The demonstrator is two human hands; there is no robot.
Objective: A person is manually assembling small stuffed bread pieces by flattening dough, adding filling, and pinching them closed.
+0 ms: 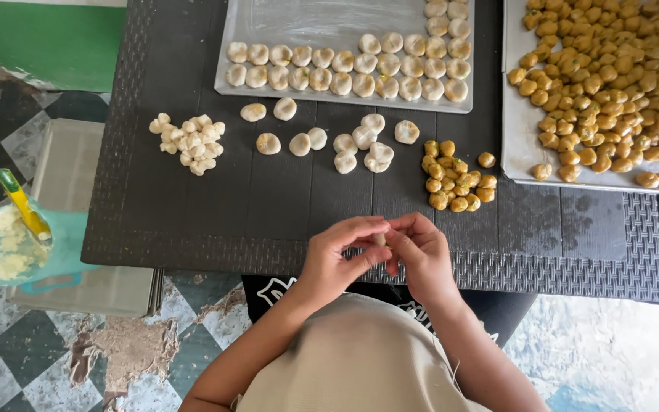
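Dark slatted table [192,206] over a worn checkered floor, everything fanned out within your reach. Your left hand [337,255] and right hand [421,255] meet at the near edge, fingertips pinched together on one small pale dough piece [379,239], probably shaping it. Yellow filling balls [455,183] sit just ahead, raw dough bits [192,141] far left, finished ones lined up on the tray [268,19].

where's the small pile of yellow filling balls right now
In the head view, the small pile of yellow balls lies on the dark table, right of centre, beside the right-hand tray.
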